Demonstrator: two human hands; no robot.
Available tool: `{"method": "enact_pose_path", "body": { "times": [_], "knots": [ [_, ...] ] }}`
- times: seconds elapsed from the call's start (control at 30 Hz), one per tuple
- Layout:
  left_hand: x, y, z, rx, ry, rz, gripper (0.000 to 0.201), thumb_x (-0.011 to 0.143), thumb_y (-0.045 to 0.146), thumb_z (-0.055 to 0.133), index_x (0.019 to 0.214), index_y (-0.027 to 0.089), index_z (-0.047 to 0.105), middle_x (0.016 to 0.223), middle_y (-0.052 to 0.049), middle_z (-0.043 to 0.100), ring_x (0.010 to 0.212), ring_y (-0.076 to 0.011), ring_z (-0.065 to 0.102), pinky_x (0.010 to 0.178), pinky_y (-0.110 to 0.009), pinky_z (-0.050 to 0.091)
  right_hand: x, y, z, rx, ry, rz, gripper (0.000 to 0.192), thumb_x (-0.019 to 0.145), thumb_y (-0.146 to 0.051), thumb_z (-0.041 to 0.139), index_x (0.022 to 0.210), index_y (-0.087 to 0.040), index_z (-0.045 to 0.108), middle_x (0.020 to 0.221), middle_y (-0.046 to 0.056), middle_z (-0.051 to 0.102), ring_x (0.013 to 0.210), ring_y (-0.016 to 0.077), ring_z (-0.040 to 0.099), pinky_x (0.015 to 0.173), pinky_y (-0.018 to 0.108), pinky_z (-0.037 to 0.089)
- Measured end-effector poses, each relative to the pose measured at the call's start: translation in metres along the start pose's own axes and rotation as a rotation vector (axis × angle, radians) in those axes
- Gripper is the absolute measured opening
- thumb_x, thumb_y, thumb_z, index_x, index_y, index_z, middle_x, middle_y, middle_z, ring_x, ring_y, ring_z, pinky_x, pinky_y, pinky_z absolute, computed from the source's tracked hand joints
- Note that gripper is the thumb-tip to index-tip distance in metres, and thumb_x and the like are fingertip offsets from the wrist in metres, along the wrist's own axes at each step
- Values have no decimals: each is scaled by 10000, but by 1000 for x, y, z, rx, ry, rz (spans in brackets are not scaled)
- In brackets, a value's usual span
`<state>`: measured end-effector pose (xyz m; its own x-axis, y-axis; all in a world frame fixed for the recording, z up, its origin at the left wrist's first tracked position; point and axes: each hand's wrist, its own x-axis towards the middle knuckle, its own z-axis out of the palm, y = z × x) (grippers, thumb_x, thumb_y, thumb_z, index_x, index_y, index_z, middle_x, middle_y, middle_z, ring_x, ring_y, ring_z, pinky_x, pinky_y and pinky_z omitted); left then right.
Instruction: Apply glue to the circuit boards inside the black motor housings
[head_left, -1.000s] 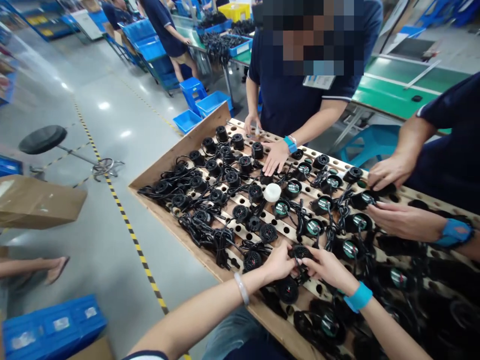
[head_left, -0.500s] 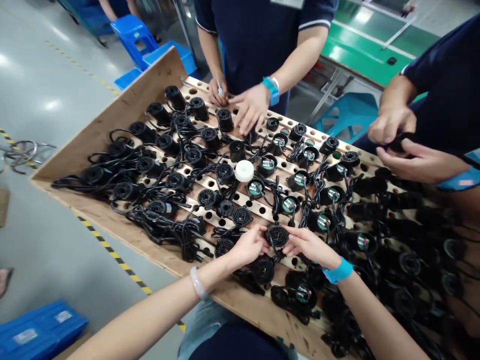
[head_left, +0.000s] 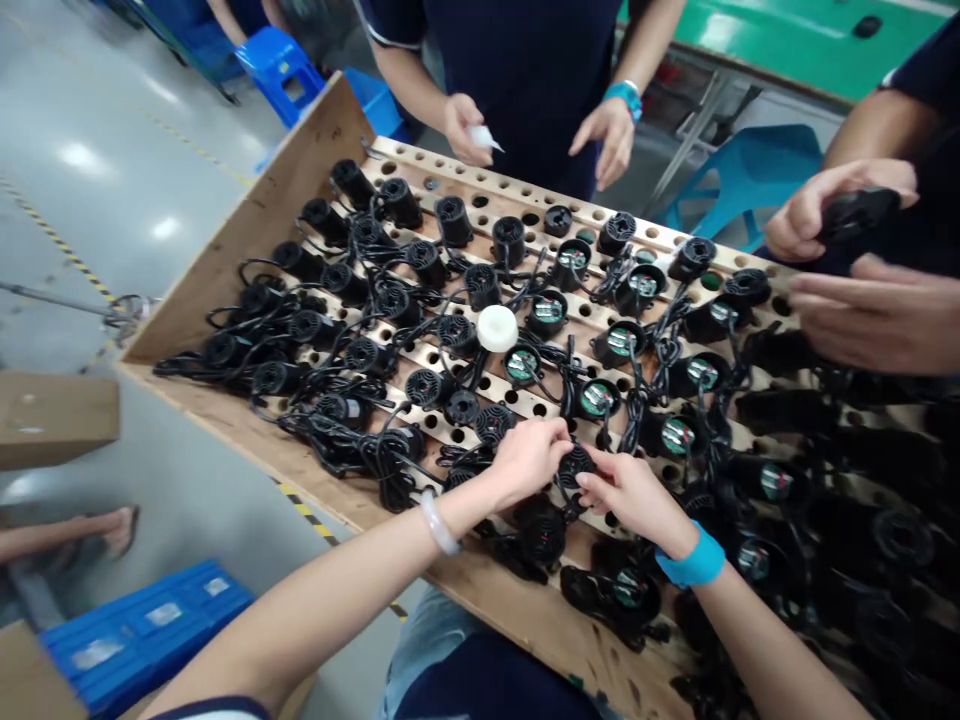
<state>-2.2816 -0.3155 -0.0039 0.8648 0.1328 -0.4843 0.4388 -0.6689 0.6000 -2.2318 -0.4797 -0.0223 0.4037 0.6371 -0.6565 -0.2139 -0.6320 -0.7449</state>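
Between my hands is a black slotted round cap, apparently on top of a black cylindrical housing. My left hand pinches its left side with bent fingers, the wrist arched over the row. On the opposite side, my right hand grips the rim with thumb and fingers. What lies under the cap is hidden. Close by, another slotted cap sits to the upper left. Open housings with green circuit boards stand beyond my hands. Black cables are bundled around them.
A wooden tray with drilled rails holds several rows of housings. A white round container stands among them. Across the tray a co-worker's hand holds a small white tube; another co-worker's hand holds a black part at right.
The view has shifted. My left hand has turned higher over the cap, while my right stays on its rim. The opposite co-worker's hands have lifted off the tray.
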Motion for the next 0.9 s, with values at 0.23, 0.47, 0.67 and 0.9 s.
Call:
{"method": "enact_pose_path", "body": {
  "times": [0.23,0.47,0.67,0.9],
  "knots": [
    [-15,0,-17,59,65,148,212,918,220,444,979,215,646,939,-18,648,868,-151,610,802,-253,478,-1,4,-4,-10,4,-40,519,797,-384,511,1265,-165,555,737,26,687,658,221,692,553,304,570],
    [-36,-52,-90,605,271,77,219,876,156,512,1069,183,612,1010,-66,613,969,-227,541,800,-323,477,-24,-4,-17,6,300,-92,656,747,-543,538,1234,-108,601,735,68,709,643,215,683,560,291,554],
    [-29,-75,-90,896,171,169,369,791,185,655,1144,131,557,1009,-104,559,952,-256,537,782,-360,469,-28,-3,0,-3,248,-143,644,794,-531,490,1239,-77,594,648,60,682,581,191,631,527,279,503],
    [-23,-76,-81,963,172,180,167,839,80,511,984,112,588,994,-118,555,937,-253,562,739,-355,469,-40,-1,18,-8,242,-175,564,831,-478,463,1230,-105,604,739,73,697,606,184,628,522,266,469]
  ]
}}
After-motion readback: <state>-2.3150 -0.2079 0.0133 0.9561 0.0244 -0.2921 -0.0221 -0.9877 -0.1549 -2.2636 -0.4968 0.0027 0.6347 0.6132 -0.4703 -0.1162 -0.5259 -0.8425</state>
